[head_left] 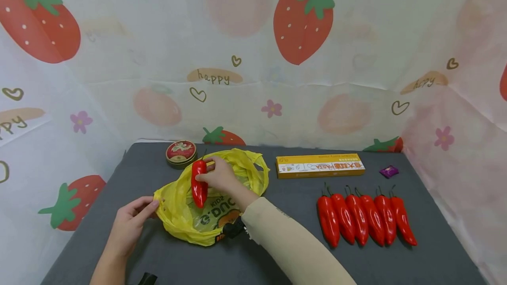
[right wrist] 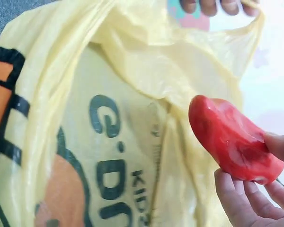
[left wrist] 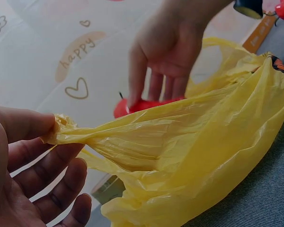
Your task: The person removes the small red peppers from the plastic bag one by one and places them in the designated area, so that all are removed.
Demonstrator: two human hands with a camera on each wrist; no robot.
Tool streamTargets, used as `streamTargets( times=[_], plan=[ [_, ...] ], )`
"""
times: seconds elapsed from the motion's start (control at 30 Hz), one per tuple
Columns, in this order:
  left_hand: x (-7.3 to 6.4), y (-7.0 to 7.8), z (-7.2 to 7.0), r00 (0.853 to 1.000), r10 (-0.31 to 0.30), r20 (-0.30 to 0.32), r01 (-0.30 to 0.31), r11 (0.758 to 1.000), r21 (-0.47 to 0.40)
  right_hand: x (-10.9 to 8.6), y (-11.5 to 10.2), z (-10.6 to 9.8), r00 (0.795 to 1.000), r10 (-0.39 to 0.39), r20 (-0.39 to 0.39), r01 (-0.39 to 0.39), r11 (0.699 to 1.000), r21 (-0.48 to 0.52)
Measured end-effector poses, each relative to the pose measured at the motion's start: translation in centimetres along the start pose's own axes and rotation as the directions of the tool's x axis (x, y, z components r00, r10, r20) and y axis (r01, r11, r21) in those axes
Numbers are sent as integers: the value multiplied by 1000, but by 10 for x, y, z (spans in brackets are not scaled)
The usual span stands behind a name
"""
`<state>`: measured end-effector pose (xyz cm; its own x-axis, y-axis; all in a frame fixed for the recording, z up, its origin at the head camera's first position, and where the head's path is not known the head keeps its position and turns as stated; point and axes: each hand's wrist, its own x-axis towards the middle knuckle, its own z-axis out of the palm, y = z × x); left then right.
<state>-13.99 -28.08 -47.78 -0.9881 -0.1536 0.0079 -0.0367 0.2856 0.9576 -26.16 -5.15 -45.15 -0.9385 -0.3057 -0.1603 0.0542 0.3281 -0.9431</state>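
Observation:
A yellow plastic bag (head_left: 174, 221) lies with its mouth spread on the dark table. At its left edge my left hand (head_left: 128, 223) pinches the rim between thumb and finger; in the left wrist view the bag's gathered edge (left wrist: 66, 132) shows in that pinch. Over the bag's mouth, my right hand (head_left: 218, 175) holds a red chili pepper (head_left: 199, 184) by its stem end. The right wrist view shows this pepper (right wrist: 234, 139) between thumb and fingers, with printed lettering on the bag below it.
Several red chili peppers (head_left: 358, 219) lie in a row at the right. Behind them are a yellow pasta box (head_left: 321, 165) and a small purple wrapped candy (head_left: 389, 171). A round red-lidded tin (head_left: 181, 153) stands behind the bag, near the strawberry-print cloth (head_left: 253, 56).

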Motion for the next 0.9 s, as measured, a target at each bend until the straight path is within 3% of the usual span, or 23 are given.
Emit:
streamTargets(
  times=[0.3,0.63,0.9],
  plan=[
    [1,-3,0,1000,-12,-5,12,1000,-5,-25,-19,-19,999,-37,40,33,994,102],
    [1,-1,1,1000,3,-9,-2,1000,1,-66,-19,-62,987,-158,42,158,987,8],
    [0,0,2,1000,0,-13,0,1000,-14,-97,-1,-93,985,-174,3,174,984,-29]
  ],
)
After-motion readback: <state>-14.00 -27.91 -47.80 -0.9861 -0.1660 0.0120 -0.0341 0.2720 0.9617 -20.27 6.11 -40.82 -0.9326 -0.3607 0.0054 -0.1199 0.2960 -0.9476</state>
